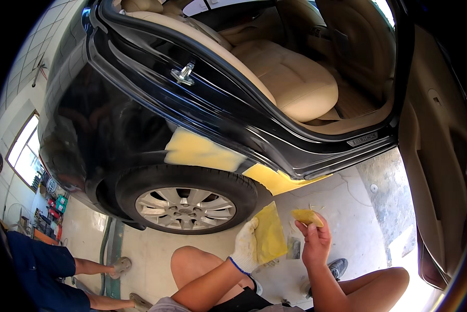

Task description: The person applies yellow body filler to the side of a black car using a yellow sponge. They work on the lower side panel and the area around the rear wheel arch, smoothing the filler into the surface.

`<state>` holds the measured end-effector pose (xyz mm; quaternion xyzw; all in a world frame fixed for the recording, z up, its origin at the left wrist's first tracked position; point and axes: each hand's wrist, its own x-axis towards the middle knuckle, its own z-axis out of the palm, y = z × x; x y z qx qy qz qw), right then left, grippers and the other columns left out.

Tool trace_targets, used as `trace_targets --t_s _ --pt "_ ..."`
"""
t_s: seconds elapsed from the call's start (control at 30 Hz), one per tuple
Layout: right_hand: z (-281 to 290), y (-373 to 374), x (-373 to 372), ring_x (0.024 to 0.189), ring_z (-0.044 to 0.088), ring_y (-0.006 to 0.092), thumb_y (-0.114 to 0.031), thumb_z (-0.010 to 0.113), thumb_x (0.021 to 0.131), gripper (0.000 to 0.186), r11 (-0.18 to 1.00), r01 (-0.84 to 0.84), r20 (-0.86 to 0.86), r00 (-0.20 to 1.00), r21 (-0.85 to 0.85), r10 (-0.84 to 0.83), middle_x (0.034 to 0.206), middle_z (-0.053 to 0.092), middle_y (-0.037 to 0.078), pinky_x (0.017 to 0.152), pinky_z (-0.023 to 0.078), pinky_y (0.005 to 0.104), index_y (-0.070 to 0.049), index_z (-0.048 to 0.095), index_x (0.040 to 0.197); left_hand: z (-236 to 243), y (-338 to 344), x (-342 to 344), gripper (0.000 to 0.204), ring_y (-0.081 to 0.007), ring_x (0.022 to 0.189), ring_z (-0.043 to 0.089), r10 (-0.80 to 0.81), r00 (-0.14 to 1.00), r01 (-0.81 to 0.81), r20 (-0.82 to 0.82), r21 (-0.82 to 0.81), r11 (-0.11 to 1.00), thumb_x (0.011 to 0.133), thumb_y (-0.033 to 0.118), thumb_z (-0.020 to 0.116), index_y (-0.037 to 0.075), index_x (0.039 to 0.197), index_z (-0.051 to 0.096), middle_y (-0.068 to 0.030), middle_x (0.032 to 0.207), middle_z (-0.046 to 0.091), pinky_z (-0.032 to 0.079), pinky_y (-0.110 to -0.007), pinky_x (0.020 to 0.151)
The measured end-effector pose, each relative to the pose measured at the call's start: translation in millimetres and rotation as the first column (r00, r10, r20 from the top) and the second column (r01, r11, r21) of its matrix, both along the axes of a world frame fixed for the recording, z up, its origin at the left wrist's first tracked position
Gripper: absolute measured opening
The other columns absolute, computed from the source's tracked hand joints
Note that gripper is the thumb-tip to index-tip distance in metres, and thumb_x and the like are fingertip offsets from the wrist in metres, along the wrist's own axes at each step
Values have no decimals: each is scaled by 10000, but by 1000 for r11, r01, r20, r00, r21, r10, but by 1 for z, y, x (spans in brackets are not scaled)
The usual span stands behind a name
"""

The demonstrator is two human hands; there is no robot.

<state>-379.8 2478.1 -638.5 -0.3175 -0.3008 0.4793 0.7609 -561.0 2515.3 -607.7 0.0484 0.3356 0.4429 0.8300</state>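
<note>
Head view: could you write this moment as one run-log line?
white-gloved left hand: holds yellow sheet | bare right hand: holds small yellow flat piece | black car: open rear door, yellow patches near rear wheel

Bright window [26,149], pale floor [153,247]

Yellow sandpaper sheet [273,236] hides most fingers of the gloved left hand [245,240]; bystander's [43,268] upper body cut off; distant equipment [61,202] too small to identify

The car body [114,106] looked glossy, its yellow patches [205,151] matt, the yellow sheet [272,238] smeared, the white glove [245,244] knitted cloth, the wheel [185,209] silvery metal.
</note>
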Motion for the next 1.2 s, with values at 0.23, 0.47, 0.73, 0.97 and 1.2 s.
trace_targets --t_s 0.23,0.47,0.73,0.97,1.2 --pt "13 2 -32 1323 578 281 -121 543 1069 407 972 -199 -175 960 121 219 1418 602 121 1146 462 502 -55 509 1470 14 -5 -17 425 -296 1051 711 53 985 -56 167 16 998 1056 362 416 132 1371 583 -107 1234 703 600 -501 885" --pt "28 -4 -50 1393 508 310 -112 556 1055 419 952 -219 214 962 214 173 1503 518 204 1182 392 480 -43 532 1468 18 -12 -26 465 -326 1189 658 86 949 -108 303 58 992 1062 357 419 93 1426 538 -147 1327 653 545 -503 1024" --pt "21 3 -39 1362 535 359 99 569 917 438 929 -249 614 788 274 30 1430 573 216 1123 425 443 -53 674 1314 31 -17 -30 515 -333 1241 622 71 971 -74 226 3 997 1078 395 378 78 1467 490 -156 1413 593 530 -502 1037" --pt "15 13 -2 1309 575 349 43 575 964 374 934 -314 854 519 170 18 1387 602 210 1103 451 424 -46 666 1315 38 -20 -33 438 -303 1137 673 73 996 -71 57 -35 997 1084 376 404 108 1403 541 -131 1306 650 569 -492 955" --pt "45 -4 -31 1385 510 344 -117 560 1050 408 938 -281 142 956 203 256 1458 552 209 1191 389 506 13 547 1437 55 -17 -38 434 -306 1136 672 183 982 -179 42 -74 981 1091 378 398 113 1411 524 -132 1276 657 563 -506 976"
